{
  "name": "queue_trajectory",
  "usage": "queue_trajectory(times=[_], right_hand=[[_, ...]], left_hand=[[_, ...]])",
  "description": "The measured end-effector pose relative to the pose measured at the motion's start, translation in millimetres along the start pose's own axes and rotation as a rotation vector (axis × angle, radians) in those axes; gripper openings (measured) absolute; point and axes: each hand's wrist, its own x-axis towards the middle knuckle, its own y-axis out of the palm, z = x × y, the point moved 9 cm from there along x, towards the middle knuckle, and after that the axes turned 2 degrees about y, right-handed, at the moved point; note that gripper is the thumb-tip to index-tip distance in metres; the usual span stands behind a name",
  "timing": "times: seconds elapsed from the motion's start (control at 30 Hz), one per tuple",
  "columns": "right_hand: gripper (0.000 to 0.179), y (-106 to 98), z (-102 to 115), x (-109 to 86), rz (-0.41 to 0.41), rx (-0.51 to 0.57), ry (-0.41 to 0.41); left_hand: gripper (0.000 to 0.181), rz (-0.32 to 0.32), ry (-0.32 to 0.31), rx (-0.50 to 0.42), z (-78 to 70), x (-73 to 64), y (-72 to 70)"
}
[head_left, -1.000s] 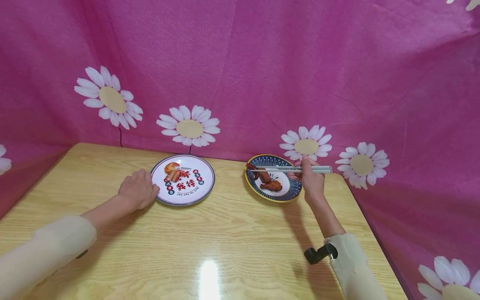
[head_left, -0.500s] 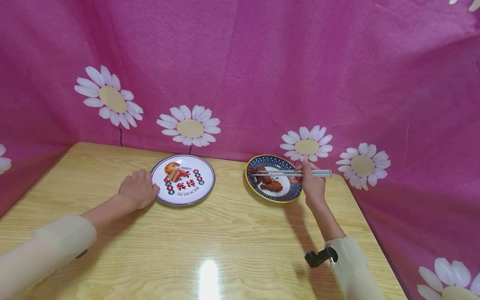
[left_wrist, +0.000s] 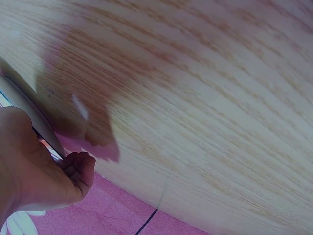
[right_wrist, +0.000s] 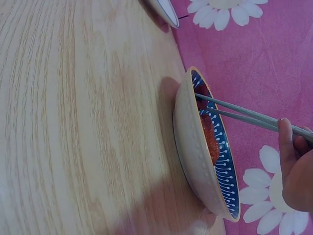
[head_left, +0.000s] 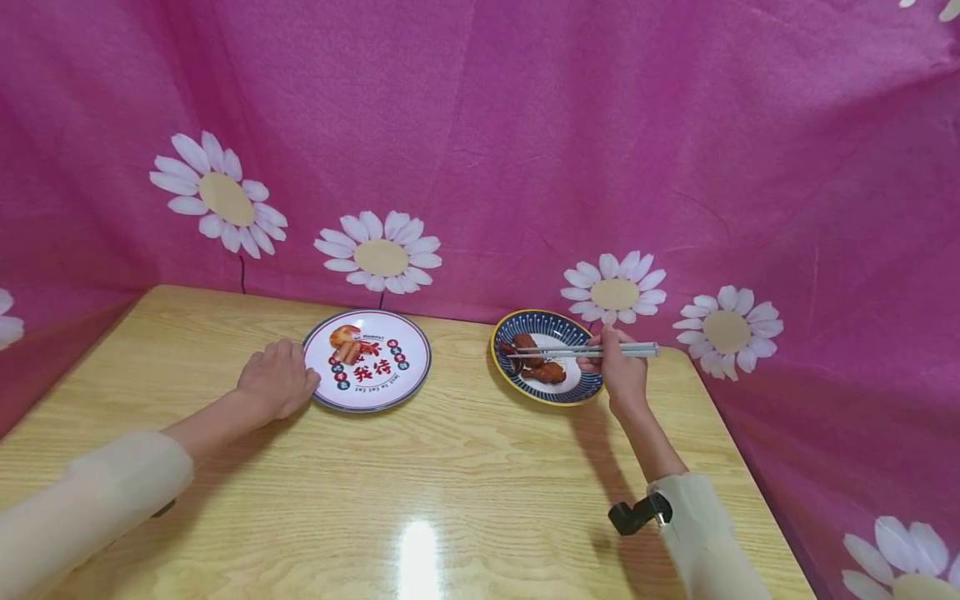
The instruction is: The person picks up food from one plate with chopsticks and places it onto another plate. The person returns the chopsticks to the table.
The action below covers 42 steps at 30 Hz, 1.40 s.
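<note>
My left hand (head_left: 277,379) is at the left edge of a white plate (head_left: 412,377) printed with red characters. In the left wrist view its fingers (left_wrist: 80,169) curl at the plate's rim, with the thumb on the other side. A pale orange piece of food (head_left: 345,335) and brownish sticks (head_left: 347,352) lie on that plate. My right hand (head_left: 624,371) holds metal chopsticks (head_left: 637,350) over a blue-patterned bowl (head_left: 581,388) with a yellow rim. Their tips are at a dark red piece of food (right_wrist: 201,98), beside a brown piece (head_left: 527,342) and a small drumstick (head_left: 546,372).
Both dishes stand near the back of a wooden table (head_left: 337,500). Behind and beside it hangs a pink cloth (head_left: 480,150) with daisies. A black device (head_left: 637,514) is strapped to the right sleeve.
The chopsticks have lowered into the bowl, and the dark red piece they had at the bowl's left rim now sits lower inside. The left hand and plate have stayed put.
</note>
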Motion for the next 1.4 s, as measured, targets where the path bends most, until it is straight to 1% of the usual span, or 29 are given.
queue_trajectory(times=[0.17,0.37,0.53,0.93,1.2,1.4], right_hand=[[0.039,0,0,-0.1,0.005,0.004,-0.011],[0.039,-1,2,-0.5,-0.012,-0.018,-0.034],[0.037,-2,0,-0.1,-0.020,-0.012,-0.030],[0.036,-3,-1,0.5,-0.008,-0.015,-0.036],[0.033,-1,3,0.7,0.017,0.022,-0.044],[0.031,1,10,2.2,0.031,0.048,-0.070]], left_hand=[[0.044,0.006,-0.003,0.008,-0.3,1.0,-0.4],[0.044,0.007,-0.004,0.003,-0.4,0.9,-1.1],[0.044,0.009,-0.001,0.009,-0.9,0.6,-1.4],[0.043,-0.003,0.005,0.012,-2.6,-0.7,-1.5],[0.043,0.004,0.001,0.001,-2.3,-1.6,-0.5],[0.043,-0.003,0.002,0.001,-1.3,-1.4,-0.9]])
